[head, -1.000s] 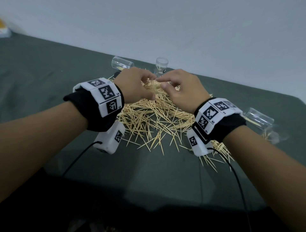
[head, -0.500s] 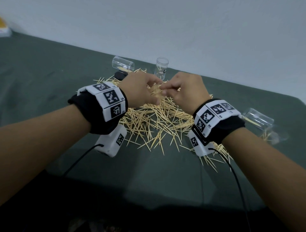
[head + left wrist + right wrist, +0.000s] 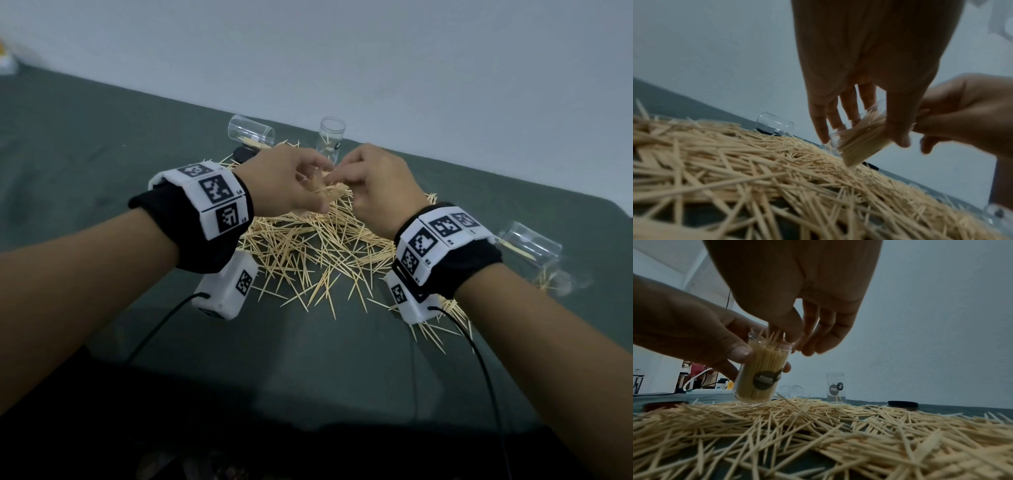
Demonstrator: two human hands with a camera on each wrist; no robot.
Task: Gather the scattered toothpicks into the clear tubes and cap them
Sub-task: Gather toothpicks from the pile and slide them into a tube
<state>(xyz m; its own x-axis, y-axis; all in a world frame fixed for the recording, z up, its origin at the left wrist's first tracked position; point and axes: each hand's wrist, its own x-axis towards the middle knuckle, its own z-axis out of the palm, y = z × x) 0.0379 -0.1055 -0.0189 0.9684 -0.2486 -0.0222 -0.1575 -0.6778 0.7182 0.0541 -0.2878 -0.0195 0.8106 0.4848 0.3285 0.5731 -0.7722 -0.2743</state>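
Note:
My left hand (image 3: pixel 317 186) grips a clear tube (image 3: pixel 760 371) packed with toothpicks, tilted just above the pile. Its thumb (image 3: pixel 898 129) and fingers wrap the tube (image 3: pixel 859 139). My right hand (image 3: pixel 337 178) is at the tube's mouth, where its thumb and fingertips (image 3: pixel 785 334) pinch a few toothpicks that stick out of the opening. Loose toothpicks (image 3: pixel 308 250) lie in a wide heap on the green cloth beneath both hands. In the head view the hands mostly hide the held tube.
An upright tube (image 3: pixel 330 138) with a few picks stands behind the hands. One tube (image 3: pixel 251 135) lies at the back left beside a black cap (image 3: pixel 243 154). Another tube (image 3: pixel 529 245) lies at the right. The wall runs close behind.
Both hands have stayed together over the far side of the pile and shifted slightly toward me. The right fingers keep working at the tube's mouth.

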